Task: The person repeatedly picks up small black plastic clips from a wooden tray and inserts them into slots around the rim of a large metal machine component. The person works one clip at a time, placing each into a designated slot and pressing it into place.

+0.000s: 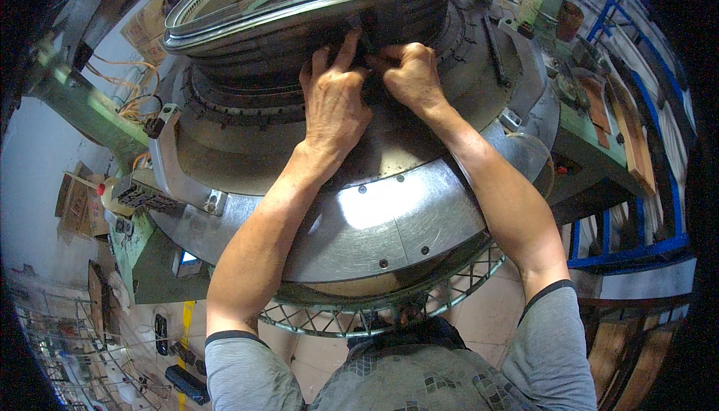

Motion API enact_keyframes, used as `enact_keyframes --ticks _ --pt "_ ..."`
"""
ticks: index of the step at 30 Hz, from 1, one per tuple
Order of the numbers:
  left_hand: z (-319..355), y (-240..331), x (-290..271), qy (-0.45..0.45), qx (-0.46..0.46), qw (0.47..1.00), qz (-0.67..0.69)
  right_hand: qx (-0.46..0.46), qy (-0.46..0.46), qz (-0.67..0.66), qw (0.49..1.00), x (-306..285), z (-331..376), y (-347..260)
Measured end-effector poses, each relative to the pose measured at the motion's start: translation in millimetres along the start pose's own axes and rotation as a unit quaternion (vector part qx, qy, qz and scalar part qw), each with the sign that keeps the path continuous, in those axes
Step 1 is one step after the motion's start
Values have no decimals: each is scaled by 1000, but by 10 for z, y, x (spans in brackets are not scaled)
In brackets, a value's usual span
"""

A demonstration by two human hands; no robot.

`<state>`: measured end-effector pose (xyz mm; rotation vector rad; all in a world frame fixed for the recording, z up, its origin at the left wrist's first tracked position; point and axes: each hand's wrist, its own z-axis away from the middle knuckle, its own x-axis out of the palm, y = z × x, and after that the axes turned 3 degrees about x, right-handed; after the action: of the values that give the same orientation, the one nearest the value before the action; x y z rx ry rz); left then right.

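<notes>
**Two hands at a round machine's dark block**

While both forearms reach over the grey metal ring (389, 224), the left hand (333, 100) lies flat, fingers pressing a small dark block (369, 33) on the ribbed drum (247, 55); the right hand (410, 74) is clenched just beside it, touching. One white bottle with red cap (112, 194) stands far left.

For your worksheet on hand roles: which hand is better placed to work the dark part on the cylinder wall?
Probably the right hand: its curled fingers pinch the dark part. The left hand lies flat beside it.
</notes>
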<state>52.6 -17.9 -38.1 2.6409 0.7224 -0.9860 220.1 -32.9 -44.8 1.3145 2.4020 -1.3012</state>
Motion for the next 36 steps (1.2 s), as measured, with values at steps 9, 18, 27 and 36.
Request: enact_keyframes --ticks 9,18,27,36 --pt "-123 120 -277 -138 -50 975 -166 -25 -1 88 996 89 86 -228" --pt "-144 34 -353 -133 -16 974 -183 103 -67 6 992 65 247 -137" --pt "-118 68 -353 -159 29 983 -91 116 -118 24 986 -178 603 -215" --pt "-232 -62 -326 -105 -8 984 -146 84 31 58 994 333 169 58"
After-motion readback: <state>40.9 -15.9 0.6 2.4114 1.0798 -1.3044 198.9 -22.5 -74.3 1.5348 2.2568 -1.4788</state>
